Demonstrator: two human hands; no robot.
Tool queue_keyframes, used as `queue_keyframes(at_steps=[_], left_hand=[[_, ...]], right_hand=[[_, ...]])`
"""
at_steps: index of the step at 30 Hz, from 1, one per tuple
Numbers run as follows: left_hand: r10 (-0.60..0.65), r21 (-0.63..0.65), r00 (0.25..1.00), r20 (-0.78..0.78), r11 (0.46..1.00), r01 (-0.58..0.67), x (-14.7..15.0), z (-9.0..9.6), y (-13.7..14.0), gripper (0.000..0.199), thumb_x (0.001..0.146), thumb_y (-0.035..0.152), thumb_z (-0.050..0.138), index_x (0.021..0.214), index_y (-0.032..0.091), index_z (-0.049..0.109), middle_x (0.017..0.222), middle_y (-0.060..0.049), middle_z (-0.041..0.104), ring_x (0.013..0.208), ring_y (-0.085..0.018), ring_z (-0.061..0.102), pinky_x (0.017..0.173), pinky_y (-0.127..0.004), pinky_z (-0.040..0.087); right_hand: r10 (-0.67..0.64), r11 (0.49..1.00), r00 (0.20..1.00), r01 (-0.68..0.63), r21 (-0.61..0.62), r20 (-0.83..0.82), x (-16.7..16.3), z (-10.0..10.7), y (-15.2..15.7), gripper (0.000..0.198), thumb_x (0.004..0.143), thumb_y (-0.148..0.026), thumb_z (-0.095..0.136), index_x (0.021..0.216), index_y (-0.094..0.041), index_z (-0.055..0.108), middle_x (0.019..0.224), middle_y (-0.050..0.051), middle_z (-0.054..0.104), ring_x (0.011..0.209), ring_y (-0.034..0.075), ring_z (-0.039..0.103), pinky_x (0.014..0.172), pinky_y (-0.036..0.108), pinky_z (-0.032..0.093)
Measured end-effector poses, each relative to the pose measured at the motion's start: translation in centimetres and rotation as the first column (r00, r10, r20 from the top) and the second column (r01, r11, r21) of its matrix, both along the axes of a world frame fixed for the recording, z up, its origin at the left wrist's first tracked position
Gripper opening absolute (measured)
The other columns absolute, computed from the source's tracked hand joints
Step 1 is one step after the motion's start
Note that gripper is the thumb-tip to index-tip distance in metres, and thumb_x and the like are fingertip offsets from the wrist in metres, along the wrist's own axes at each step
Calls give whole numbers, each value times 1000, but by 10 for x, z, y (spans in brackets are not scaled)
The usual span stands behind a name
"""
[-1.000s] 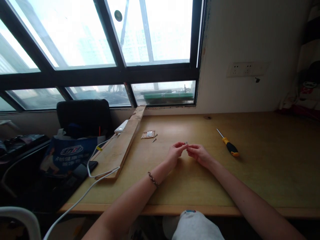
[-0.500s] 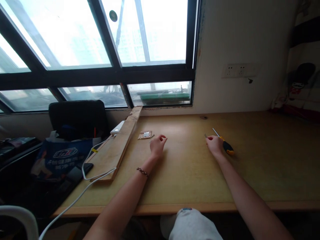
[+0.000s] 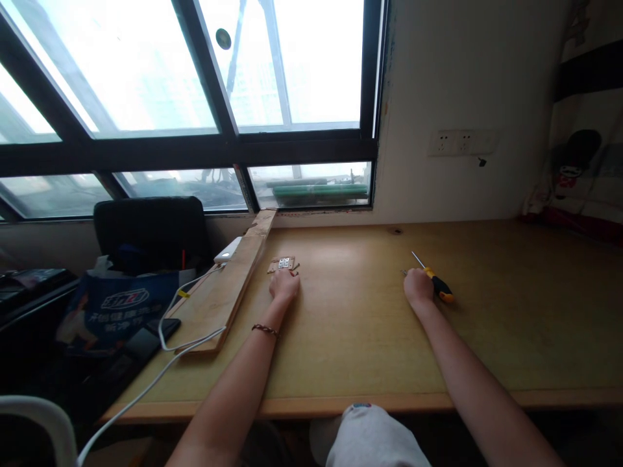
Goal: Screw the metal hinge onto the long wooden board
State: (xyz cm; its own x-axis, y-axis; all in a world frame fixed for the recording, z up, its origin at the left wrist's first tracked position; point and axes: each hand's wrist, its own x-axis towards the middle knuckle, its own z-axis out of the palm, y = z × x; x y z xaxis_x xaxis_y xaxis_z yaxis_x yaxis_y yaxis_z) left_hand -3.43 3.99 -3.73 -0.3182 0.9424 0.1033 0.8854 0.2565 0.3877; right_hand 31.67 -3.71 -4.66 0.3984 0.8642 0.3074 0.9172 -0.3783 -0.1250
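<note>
My left hand [image 3: 285, 285] rests low over the table at the near edge of a small wooden board [image 3: 271, 266]. A silver metal plate [image 3: 283, 263], hinge-like in shape, lies on that board. The left fingers are closed, and what they pinch, if anything, is hidden. One small thin piece [image 3: 296, 266] lies by the board's right side. Farther right, my right hand [image 3: 418, 287] is closed on the table; a tiny metallic piece [image 3: 403, 272] pokes out at its fingertips, too small to name. Touching or just beside that hand lies a screwdriver [image 3: 442, 289] with a black and yellow handle.
A long wooden plank [image 3: 214, 298] lies left on the table [image 3: 350, 350], with a white cable [image 3: 163, 331] across it and a white power strip [image 3: 228, 250] beside it. Beyond are a black chair [image 3: 150, 224] and a blue bag [image 3: 126, 311]. The window and wall stand behind.
My left hand has moved left and slightly down, up against the small wooden board. My right hand has shifted little, its wrist turned so the fingers show less. The screwdriver stays in place.
</note>
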Motion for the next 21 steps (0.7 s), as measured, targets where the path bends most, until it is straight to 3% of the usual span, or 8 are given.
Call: queue_keyframes(at_steps=[10, 16, 21], left_hand=[[-75, 63, 997, -16, 995, 76, 0, -1, 0, 21, 78, 35, 51, 87, 24, 67, 98, -7, 66, 90, -23, 60, 72, -29, 44], [-75, 92, 996, -38, 993, 78, -5, -3, 5, 40, 79, 43, 49, 114, 25, 57, 101, -10, 65, 93, -27, 60, 73, -33, 45], [-114, 52, 992, -50, 992, 116, -8, -4, 8, 34, 81, 42, 46, 108, 29, 61, 102, -7, 66, 93, -27, 60, 72, -34, 45]], right_hand=[[-21, 998, 1000, 21, -57, 15, -8, 0, -2, 33, 84, -8, 36, 90, -6, 69, 91, 24, 62, 77, 25, 64, 58, 30, 43], [-23, 998, 1000, 23, -67, 4, -9, 0, -1, 36, 83, -6, 34, 91, -5, 69, 94, 25, 60, 78, 27, 63, 58, 30, 43], [-30, 999, 999, 28, -44, -42, -8, -4, 1, 35, 83, -8, 35, 91, -4, 69, 93, 26, 60, 78, 28, 63, 60, 32, 43]])
